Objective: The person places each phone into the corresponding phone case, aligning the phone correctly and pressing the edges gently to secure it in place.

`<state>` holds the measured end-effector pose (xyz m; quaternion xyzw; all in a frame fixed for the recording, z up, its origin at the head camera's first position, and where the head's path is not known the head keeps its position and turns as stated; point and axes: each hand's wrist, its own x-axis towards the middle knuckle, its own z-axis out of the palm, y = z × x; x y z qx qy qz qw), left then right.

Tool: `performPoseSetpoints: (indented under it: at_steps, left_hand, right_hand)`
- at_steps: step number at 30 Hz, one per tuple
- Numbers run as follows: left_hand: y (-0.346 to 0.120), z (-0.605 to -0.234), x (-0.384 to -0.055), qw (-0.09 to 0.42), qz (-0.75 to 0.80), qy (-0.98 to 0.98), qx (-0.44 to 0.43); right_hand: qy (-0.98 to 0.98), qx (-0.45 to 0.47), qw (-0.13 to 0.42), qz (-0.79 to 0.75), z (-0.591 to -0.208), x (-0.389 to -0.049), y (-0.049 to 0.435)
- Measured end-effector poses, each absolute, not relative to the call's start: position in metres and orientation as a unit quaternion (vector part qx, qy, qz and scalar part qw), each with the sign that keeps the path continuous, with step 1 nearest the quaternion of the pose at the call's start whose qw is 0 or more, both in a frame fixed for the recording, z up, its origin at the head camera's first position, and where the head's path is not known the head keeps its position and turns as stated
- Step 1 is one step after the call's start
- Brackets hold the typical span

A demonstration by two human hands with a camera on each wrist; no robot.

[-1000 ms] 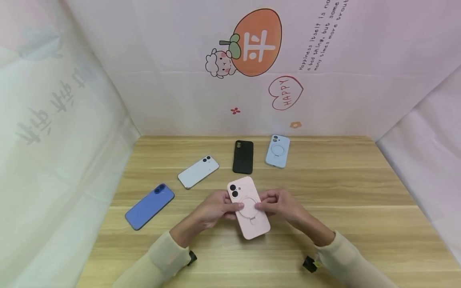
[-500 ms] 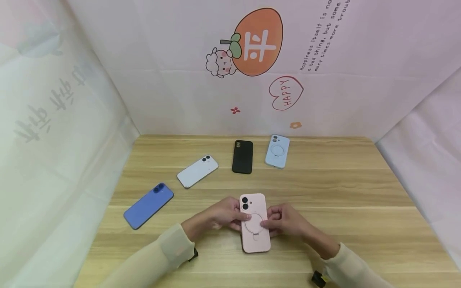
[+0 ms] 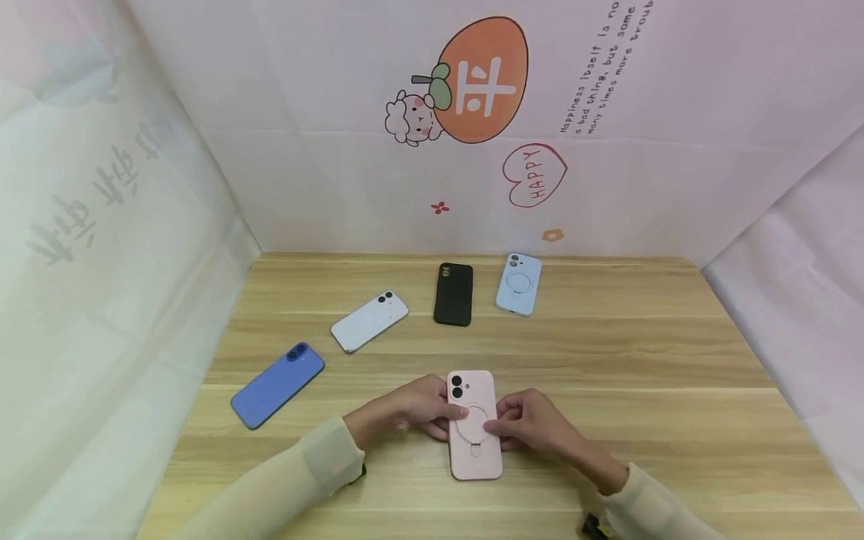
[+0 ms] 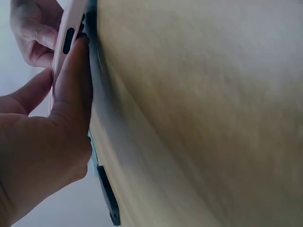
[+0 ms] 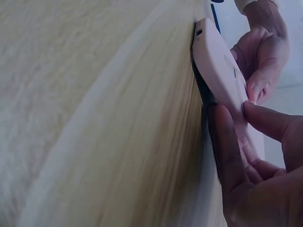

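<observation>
A pink phone case (image 3: 475, 463) with a ring outline on its back is held low over the front middle of the table. Black circles show at its camera corner. My left hand (image 3: 427, 405) grips its left edge, thumb on the back and fingers underneath. From the opposite side, my right hand (image 3: 536, 421) pinches the right edge, its thumb close to the ring. In the right wrist view the pink case (image 5: 221, 66) stands edge-on, a dark strip along its underside. A dark slot appears in the side of the pink case (image 4: 69, 40) in the left wrist view.
A blue phone (image 3: 278, 386) and a white phone (image 3: 370, 322) lie angled at the left on the wooden table (image 3: 641, 360). Farther back are a black phone case (image 3: 454, 296) and a light blue phone case (image 3: 519, 283). Printed white cloth (image 3: 324, 180) encloses the table's back and sides.
Both hands have brought the pink phone case nearer the front edge and turned it from tilted to nearly straight. The other phones and cases stay where they were.
</observation>
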<state>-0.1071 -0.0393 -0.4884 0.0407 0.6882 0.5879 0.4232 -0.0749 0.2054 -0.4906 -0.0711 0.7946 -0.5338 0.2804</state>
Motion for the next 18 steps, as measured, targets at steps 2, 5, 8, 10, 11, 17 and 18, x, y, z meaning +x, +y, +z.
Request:
performPoseSetpoints:
  at_steps: [2, 5, 8, 10, 11, 17, 18]
  left_hand:
    - [-0.04, -0.489, -0.107, 0.414, 0.554, 0.72, 0.048]
    - [-0.04, -0.488, -0.107, 0.397, 0.505, 0.764, 0.058]
    - [-0.041, -0.485, -0.106, 0.375, 0.457, 0.803, 0.074]
    - [-0.042, -0.483, -0.106, 0.361, 0.428, 0.824, 0.088]
    - [-0.042, -0.482, -0.105, 0.352, 0.412, 0.835, 0.096]
    - [-0.042, -0.477, -0.105, 0.302, 0.323, 0.887, 0.132]
    - [-0.042, -0.477, -0.105, 0.297, 0.312, 0.892, 0.136]
  right_hand:
    - [0.811, -0.078, 0.263, -0.517, -0.49, -0.074, 0.203]
    - [0.829, -0.087, 0.237, -0.499, -0.489, -0.073, 0.201]
    - [0.842, -0.089, 0.213, -0.488, -0.489, -0.07, 0.199]
    - [0.848, -0.087, 0.201, -0.483, -0.49, -0.069, 0.197]
    - [0.851, -0.086, 0.195, -0.48, -0.49, -0.069, 0.197]
    - [0.88, -0.084, 0.149, -0.444, -0.492, -0.067, 0.194]
    - [0.884, -0.082, 0.142, -0.438, -0.492, -0.067, 0.194]
